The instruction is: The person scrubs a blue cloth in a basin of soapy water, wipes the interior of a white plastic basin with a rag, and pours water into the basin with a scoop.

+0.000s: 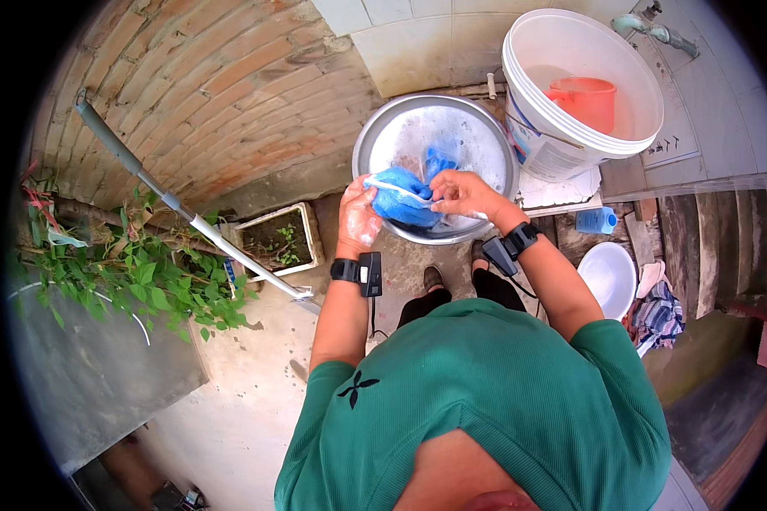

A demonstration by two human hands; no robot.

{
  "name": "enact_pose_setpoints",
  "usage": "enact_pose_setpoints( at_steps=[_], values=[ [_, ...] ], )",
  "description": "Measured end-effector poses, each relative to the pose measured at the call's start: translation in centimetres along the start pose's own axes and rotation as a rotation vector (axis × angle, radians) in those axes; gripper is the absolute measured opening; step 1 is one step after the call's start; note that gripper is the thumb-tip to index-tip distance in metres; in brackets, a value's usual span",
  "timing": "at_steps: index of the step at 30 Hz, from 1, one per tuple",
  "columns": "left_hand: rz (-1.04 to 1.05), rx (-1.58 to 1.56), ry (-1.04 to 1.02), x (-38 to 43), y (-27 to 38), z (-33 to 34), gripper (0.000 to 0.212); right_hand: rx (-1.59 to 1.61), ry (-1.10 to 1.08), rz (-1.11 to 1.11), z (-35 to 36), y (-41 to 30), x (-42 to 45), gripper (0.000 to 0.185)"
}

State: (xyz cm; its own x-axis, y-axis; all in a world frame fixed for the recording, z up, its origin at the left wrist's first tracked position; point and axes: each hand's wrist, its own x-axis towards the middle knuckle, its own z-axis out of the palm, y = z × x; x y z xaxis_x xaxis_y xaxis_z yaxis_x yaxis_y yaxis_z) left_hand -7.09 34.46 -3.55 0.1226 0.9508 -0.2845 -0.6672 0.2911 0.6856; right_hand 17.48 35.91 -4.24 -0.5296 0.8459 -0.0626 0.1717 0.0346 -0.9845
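A blue cloth item with a white edge band point(401, 197) is stretched between my two hands, over the near side of a round metal basin point(371, 137). My left hand point(359, 214), wet with suds, grips its left end. At the right end, the fingers of my right hand point(463, 193) pinch the white band. White foam point(415, 131) covers the water in the basin. Another bit of blue fabric point(440, 161) shows in the foam just beyond my hands; whether it joins the held piece cannot be told.
Right of the basin stands a large white bucket point(530, 48) holding a red plastic mug point(591, 105), below a wall tap point(652, 29). A blue bottle point(596, 220), a white bowl point(607, 281) and crumpled cloths point(658, 316) lie nearer. Leftward are a planter point(316, 236) and a long-handled pole point(224, 243).
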Motion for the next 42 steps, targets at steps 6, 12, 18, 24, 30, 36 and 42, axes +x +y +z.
enact_pose_setpoints(
  at_steps=[6,12,18,24,30,36,42],
  values=[
    [-0.033,-0.049,-0.020,-0.1,0.6,0.2,0.022,-0.405,0.193,-0.408,3.1,0.3,0.0,0.018],
    [-0.080,-0.111,0.066,-0.5,0.7,0.3,0.019,0.067,0.224,-0.321,2.1,1.8,0.2,0.016],
    [-0.235,-0.355,-0.365,0.9,0.9,-0.3,0.022,0.415,-0.137,-0.047,2.3,2.6,2.7,0.025],
    [-0.109,0.023,-0.145,-0.4,2.6,1.9,0.022,0.580,0.065,-0.050,1.3,1.2,1.2,0.024],
    [-0.105,0.453,0.120,-0.4,0.8,1.4,0.023,0.511,0.066,-0.050,0.8,1.7,0.4,0.021],
    [-0.029,0.432,-0.042,-0.8,1.3,0.7,0.029,0.404,0.034,-0.025,-0.7,-0.1,-0.1,0.020],
    [-0.119,0.459,-0.197,-1.7,1.8,3.0,0.028,0.043,0.080,0.015,-1.1,1.0,0.6,0.024]
  ],
)
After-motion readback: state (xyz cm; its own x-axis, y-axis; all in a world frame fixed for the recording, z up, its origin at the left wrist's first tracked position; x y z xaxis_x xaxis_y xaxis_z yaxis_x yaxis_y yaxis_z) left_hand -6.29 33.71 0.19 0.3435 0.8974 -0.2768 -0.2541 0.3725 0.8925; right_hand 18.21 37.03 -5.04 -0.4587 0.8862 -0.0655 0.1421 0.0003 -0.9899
